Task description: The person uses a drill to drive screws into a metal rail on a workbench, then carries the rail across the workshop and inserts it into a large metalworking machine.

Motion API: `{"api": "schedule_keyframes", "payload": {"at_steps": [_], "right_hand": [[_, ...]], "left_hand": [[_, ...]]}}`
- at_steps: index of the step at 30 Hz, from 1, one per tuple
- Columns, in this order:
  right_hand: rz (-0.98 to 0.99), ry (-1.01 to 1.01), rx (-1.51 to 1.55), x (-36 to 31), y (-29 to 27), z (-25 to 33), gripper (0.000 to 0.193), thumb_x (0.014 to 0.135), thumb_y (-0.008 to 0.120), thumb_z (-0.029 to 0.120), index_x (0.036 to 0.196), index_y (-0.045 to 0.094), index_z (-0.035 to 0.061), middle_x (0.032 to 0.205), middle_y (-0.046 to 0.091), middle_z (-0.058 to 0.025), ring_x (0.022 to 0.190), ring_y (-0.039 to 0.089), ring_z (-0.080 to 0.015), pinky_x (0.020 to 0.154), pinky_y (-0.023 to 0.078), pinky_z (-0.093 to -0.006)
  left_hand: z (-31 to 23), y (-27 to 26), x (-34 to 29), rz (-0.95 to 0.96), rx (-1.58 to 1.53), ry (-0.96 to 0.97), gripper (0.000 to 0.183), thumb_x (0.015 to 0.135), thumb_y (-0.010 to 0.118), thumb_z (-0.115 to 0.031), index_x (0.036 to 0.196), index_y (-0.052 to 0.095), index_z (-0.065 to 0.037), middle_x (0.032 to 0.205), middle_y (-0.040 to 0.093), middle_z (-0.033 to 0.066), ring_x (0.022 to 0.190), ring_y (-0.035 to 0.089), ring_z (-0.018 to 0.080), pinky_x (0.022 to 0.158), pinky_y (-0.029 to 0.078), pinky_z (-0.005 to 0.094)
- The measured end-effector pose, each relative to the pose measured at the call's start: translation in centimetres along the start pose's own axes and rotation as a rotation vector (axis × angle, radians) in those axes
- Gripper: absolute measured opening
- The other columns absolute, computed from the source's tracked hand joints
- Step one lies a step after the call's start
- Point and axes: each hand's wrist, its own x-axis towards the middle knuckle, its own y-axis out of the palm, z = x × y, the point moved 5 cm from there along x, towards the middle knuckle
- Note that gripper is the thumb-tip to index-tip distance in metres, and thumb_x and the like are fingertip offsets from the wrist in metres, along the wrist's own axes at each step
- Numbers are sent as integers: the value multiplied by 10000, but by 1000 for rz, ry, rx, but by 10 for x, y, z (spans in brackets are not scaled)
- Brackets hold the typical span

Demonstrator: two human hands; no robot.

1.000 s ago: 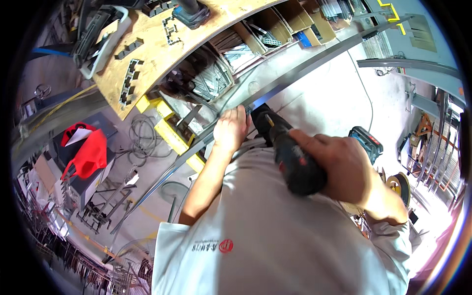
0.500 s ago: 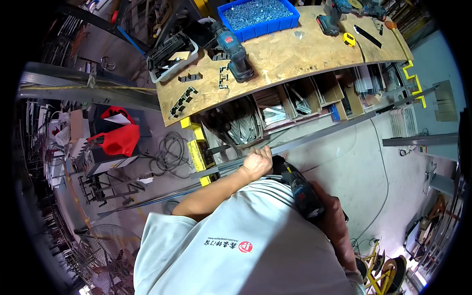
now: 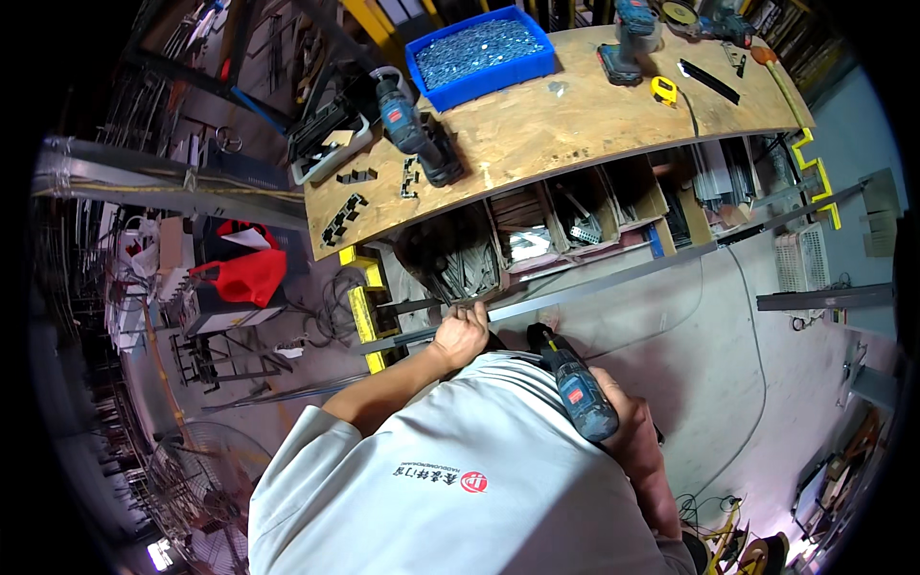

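A long grey metal profile (image 3: pixel 594 287) runs slantwise in front of the bench, from near left to far right. My left hand (image 3: pixel 462 335) is closed over it towards its left end, fingers curled on its top. In my right hand (image 3: pixel 621 407) is a cordless drill (image 3: pixel 581 393), held close against my shirt on the near side of the profile. Its dark nose points away from me towards the profile, and I see a gap between them. The shirt and the drill body partly hide the right fingers.
Yellow stepped brackets (image 3: pixel 362 305) flank the profile at left, another yellow bracket (image 3: pixel 815 177) at right. On the wooden bench (image 3: pixel 537 134) are a blue tray (image 3: pixel 551 67) of small metal parts, a second drill (image 3: pixel 407 120) and a tape measure (image 3: pixel 663 91). A cable (image 3: pixel 764 355) crosses the floor.
My left hand has shifted left along the profile. The drill in my right hand shows more fully now, its body turned slightly. The whole view has swung a little.
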Motion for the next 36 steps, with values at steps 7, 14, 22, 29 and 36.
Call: {"api": "schedule_keyframes", "payload": {"at_steps": [7, 14, 22, 29, 36], "right_hand": [[-124, -71, 87, -5, -26, -17, 509, 843, 746, 93, 1329, 599, 55, 1097, 708, -237, 955, 718, -409, 764, 575, -405], [-211, 39, 156, -12, -46, -28, 552, 836, 768, 108, 1366, 611, 103, 1054, 733, -207, 975, 737, -378, 792, 585, -380], [-271, 47, 129, -29, -45, -80, 568, 893, 707, 94, 1444, 577, 135, 934, 722, -182, 799, 734, -305, 732, 565, -347], [-387, 116, 715, -43, -28, -126, 599, 901, 733, 124, 1463, 533, 62, 1207, 700, -190, 1057, 709, -325, 946, 539, -350], [-497, 98, 305, -45, -77, -61, 582, 871, 749, 158, 1415, 551, 89, 1194, 699, -191, 1072, 675, -403, 915, 541, -387]], "left_hand": [[8, 5, -9, -36, 44, -19, 480, 907, 535, -166, 1272, 539, 145, 918, 680, 223, 826, 682, 337, 869, 538, 443], [97, -134, 149, -316, -444, -218, 191, 900, 658, -236, 862, 659, -48, 750, 663, 196, 704, 647, 414, 598, 498, 490], [357, -169, 347, -273, -209, -899, 386, 896, 745, -415, 1044, 773, -59, 1133, 736, 200, 1058, 711, 360, 898, 561, 459], [423, -105, 370, -246, -344, -764, 512, 704, 867, -283, 1097, 720, 12, 1081, 734, 265, 1072, 694, 429, 921, 556, 479], [401, -127, 384, -346, -259, -664, 239, 802, 651, -119, 995, 717, 4, 1073, 720, 275, 1061, 673, 468, 901, 545, 500]]}}
